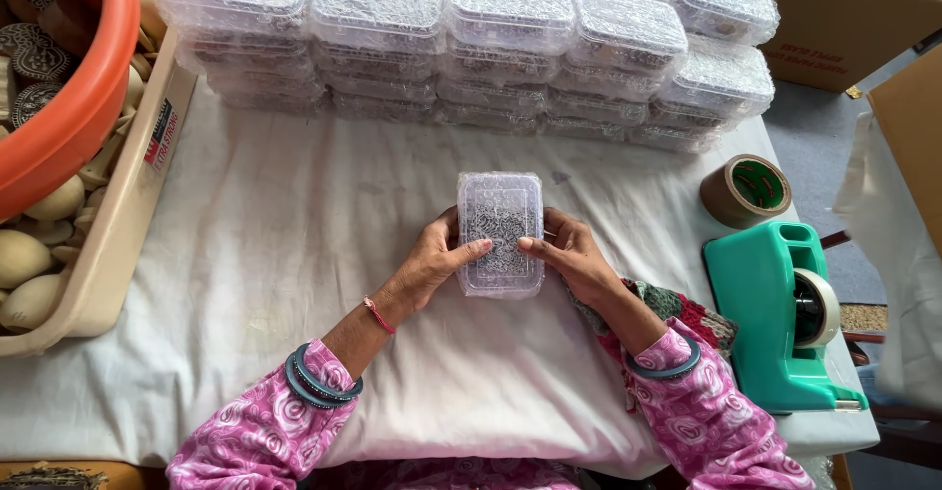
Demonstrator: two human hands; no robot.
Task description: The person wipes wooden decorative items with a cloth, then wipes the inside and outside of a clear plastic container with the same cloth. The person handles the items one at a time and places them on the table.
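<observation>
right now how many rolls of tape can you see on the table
2. A brown roll of tape lies flat near the table's right edge, and a pale roll sits in the green tape dispenser just below it. More may be out of view.

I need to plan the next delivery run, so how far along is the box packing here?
Done: many closed clear boxes stand stacked in rows at the back of the white cloth. In hand: one more closed clear box, gripped by the left hand and right hand. Left: loose wooden pieces fill the beige tray; how many boxes they make is unclear.
</observation>
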